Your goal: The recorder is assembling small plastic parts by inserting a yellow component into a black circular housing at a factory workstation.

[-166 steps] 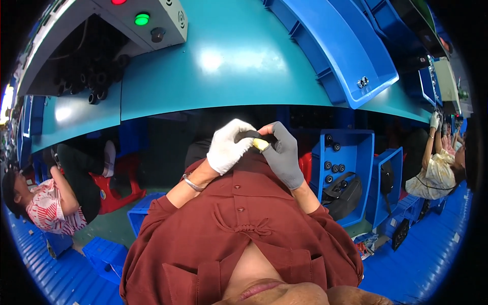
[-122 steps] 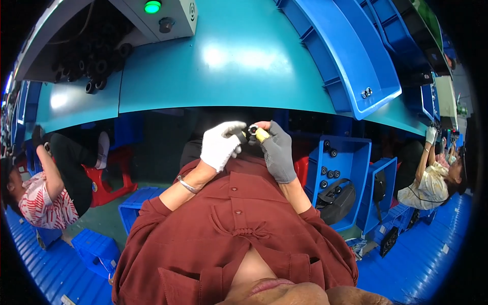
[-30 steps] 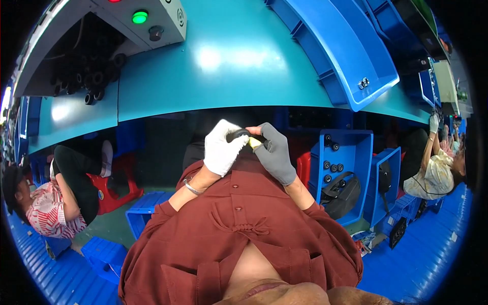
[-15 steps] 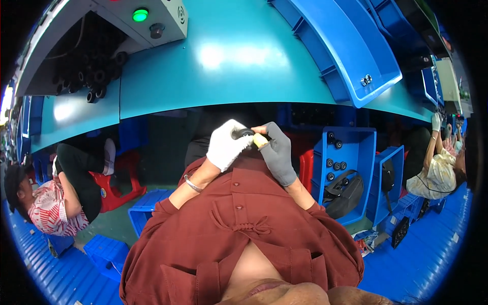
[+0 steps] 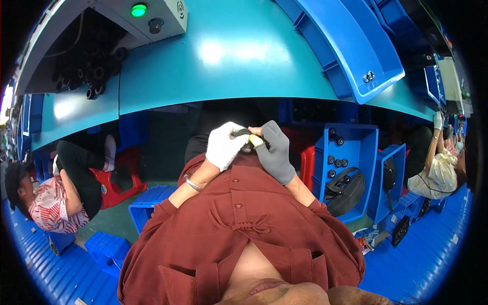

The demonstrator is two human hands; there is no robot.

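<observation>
In front of my belly, above my lap, both hands meet around a small black wheel [image 5: 242, 132]. My left hand [image 5: 222, 146], in a white glove, is closed round it and hides much of it. From the other side my right hand [image 5: 277, 152], in a grey glove with bare fingertips, presses its fingers and thumb against the same part. A yellow wrap [image 5: 256, 140] covers that thumb's tip. The wheel's far details are hidden by the fingers.
A teal worktable [image 5: 239, 66] curves ahead, bearing a grey machine [image 5: 170, 20] with a green light, black rings [image 5: 96, 76] and a blue tray [image 5: 351, 46]. A blue bin [image 5: 356, 203] at right holds black wheels [image 5: 338, 162] and a bag. Co-workers sit at both sides.
My right thumb has shifted slightly left across the wheel, and my fingers cover more of it. The wheel has turned a little between my hands.
</observation>
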